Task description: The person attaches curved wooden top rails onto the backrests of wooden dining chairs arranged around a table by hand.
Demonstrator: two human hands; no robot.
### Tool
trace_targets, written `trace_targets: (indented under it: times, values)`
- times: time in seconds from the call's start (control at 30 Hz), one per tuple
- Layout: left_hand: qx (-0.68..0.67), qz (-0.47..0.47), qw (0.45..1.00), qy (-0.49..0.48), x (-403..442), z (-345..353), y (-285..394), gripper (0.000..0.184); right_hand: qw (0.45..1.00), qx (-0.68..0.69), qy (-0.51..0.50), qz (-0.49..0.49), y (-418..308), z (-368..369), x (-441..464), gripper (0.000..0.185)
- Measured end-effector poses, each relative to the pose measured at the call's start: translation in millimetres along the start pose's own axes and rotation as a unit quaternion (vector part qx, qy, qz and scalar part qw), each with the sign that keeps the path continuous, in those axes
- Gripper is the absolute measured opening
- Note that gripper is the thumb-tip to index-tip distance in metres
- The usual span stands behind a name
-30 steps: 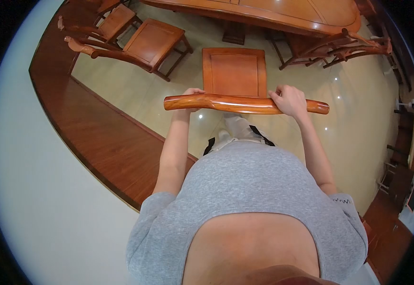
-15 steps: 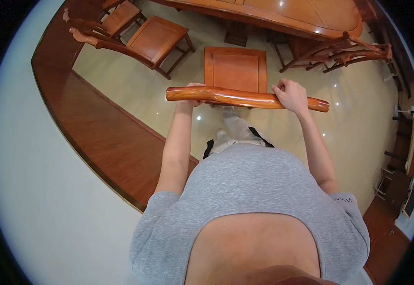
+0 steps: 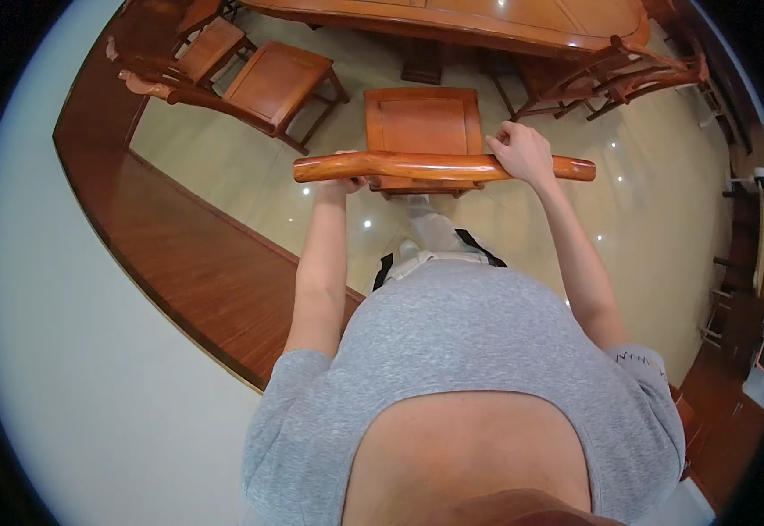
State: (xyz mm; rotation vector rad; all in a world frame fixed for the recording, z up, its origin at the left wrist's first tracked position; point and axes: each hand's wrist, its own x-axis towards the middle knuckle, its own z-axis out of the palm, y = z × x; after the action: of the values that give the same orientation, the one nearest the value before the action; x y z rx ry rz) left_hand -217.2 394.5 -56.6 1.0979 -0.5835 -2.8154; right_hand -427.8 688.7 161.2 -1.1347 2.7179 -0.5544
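Observation:
A glossy reddish-brown wooden chair stands in front of me, seen from above. Its long curved top rail (image 3: 426, 166) runs crosswise, with the square seat (image 3: 423, 123) beyond it. My left hand (image 3: 344, 183) is wrapped round the left part of the rail from below, and its fingers are partly hidden by the wood. On the right part, my right hand (image 3: 522, 153) is closed over the rail from above, with its thumb side toward the middle. Most of the chair's backrest and legs are hidden beneath the rail and seat.
A large polished wooden table (image 3: 452, 24) stands beyond the seat. Matching chairs are at its left (image 3: 278, 83) and right (image 3: 610, 83). A dark wooden ledge (image 3: 198, 241) runs along my left beside a pale surface (image 3: 92, 351). The floor (image 3: 636, 263) is shiny beige tile.
The rail's right end has risen in view, so the rail lies more level. Both hands have kept their hold. The whole scene has shifted slightly left.

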Motion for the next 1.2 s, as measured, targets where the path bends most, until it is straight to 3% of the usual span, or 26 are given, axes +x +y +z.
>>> trace_targets:
  times: [0.27, 0.33, 0.43, 0.5, 0.57, 0.7, 0.77, 0.83, 0.87, 0.9, 1.07, 1.13, 1.17, 1.2]
  values:
    - [-0.117, 0.036, 0.991, 0.046, -11, 11, -9, 0.03, 1.0, 0.0, -0.005, 0.002, -4, -4, 1, 0.032]
    - [-0.098, 0.042, 0.988, 0.113, -31, 31, -16, 0.033, 1.0, 0.007, 0.001, -0.003, -2, -2, 1, 0.032]
    - [-0.128, 0.087, 0.986, 0.054, -32, 14, -45, 0.031, 1.0, 0.012, 0.004, -0.014, 3, 1, 3, 0.032]
    - [-0.102, 0.109, 0.98, 0.128, -22, -17, -76, 0.029, 1.0, 0.01, 0.006, -0.024, 3, 2, 4, 0.031]
    - [-0.107, 0.07, 0.974, 0.187, -36, -7, -111, 0.021, 0.999, 0.022, 0.01, -0.035, 3, 0, 2, 0.032]
    - [-0.069, 0.032, 0.98, 0.181, -47, 59, -170, 0.025, 0.994, 0.045, 0.045, -0.083, 5, -1, -5, 0.032]
    - [0.013, -0.039, 0.989, 0.141, -35, 98, -190, 0.027, 0.989, 0.073, 0.057, -0.117, 8, 1, -10, 0.029]
    - [0.004, -0.027, 0.996, 0.079, -20, 137, -206, 0.03, 0.981, 0.1, 0.071, -0.147, 28, -7, -22, 0.026]
    - [-0.009, -0.014, 1.0, 0.024, -11, 156, -211, 0.034, 0.968, 0.105, 0.105, -0.201, 41, -12, -32, 0.025]
    - [0.039, -0.001, 0.999, 0.029, -6, 177, -213, 0.044, 0.951, 0.111, 0.138, -0.254, 53, -18, -41, 0.023]
    - [0.023, 0.021, 0.999, 0.01, 20, 247, -223, 0.051, 0.968, -0.04, 0.167, -0.182, 152, -66, -54, 0.029]
    - [-0.034, 0.066, 0.997, 0.025, 30, 259, -223, 0.052, 0.987, -0.018, 0.029, -0.158, 181, -77, -49, 0.037]
    - [-0.034, 0.067, 0.997, 0.019, 35, 264, -221, 0.052, 0.987, -0.003, -0.008, -0.162, 188, -81, -50, 0.043]
    - [-0.071, 0.075, 0.992, 0.077, 42, 258, -218, 0.051, 0.987, -0.006, -0.004, -0.162, 193, -76, -50, 0.043]
